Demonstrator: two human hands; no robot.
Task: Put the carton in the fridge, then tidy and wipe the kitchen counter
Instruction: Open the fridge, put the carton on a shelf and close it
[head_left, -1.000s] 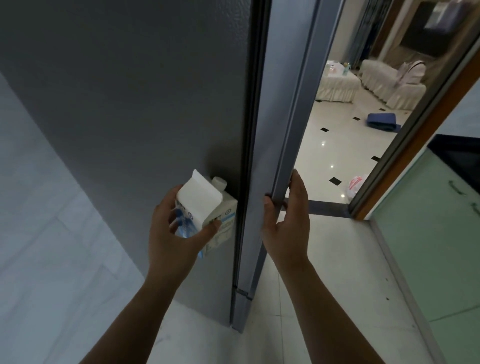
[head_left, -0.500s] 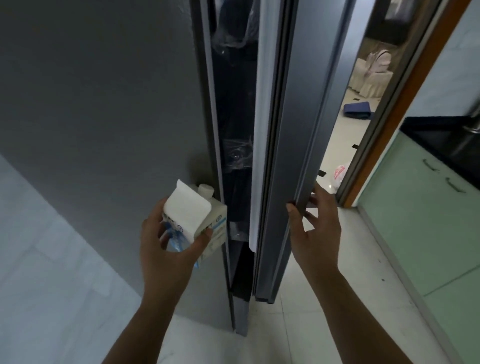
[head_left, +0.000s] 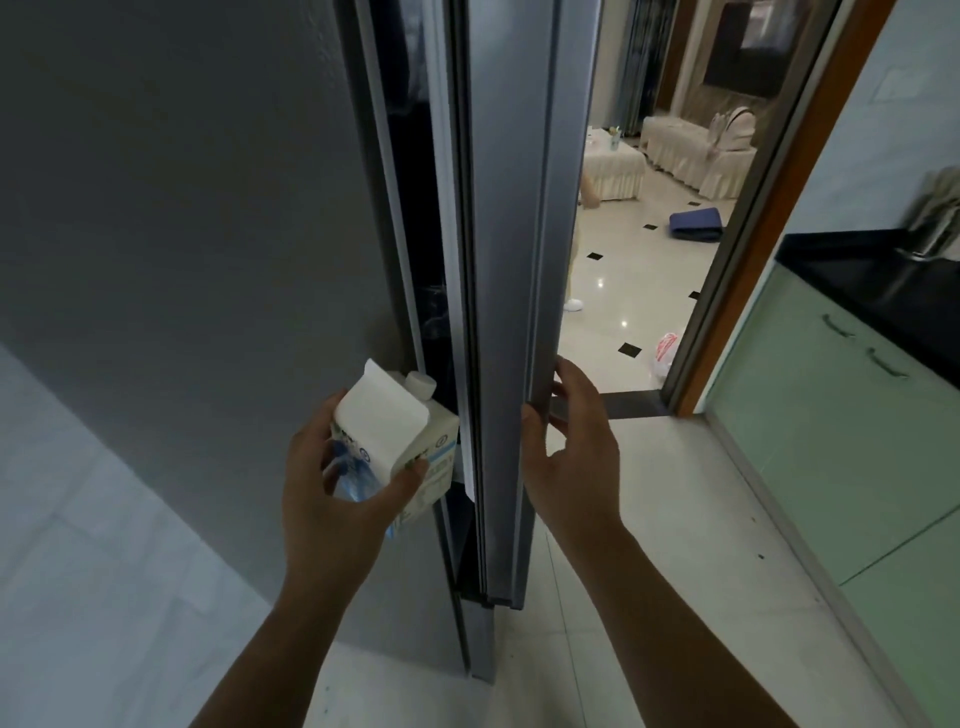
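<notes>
Left hand (head_left: 332, 483): I see it wrapped round the carton (head_left: 400, 441), thumb across the front face and fingers behind.
Carton: a gable-topped paperboard box, white with blue print, with a round white cap (head_left: 421, 385) on the slope. It is held upright just beside the fridge's dark opening, still outside it.
Right hand (head_left: 566, 452): it grips the long edge of the fridge door (head_left: 509, 260), thumb on the near side and fingers hooked round the far side.
Fridge door: a tall, smooth grey slab standing ajar.
Fridge side (head_left: 208, 208): a flat, matte grey panel. I cannot make out what the narrow gap holds.
Counter (head_left: 883, 280): a glossy black top to my right, over pale green cabinets (head_left: 831, 415) with slim bar handles.
Floor (head_left: 649, 519): pale, shiny square tiles.
</notes>
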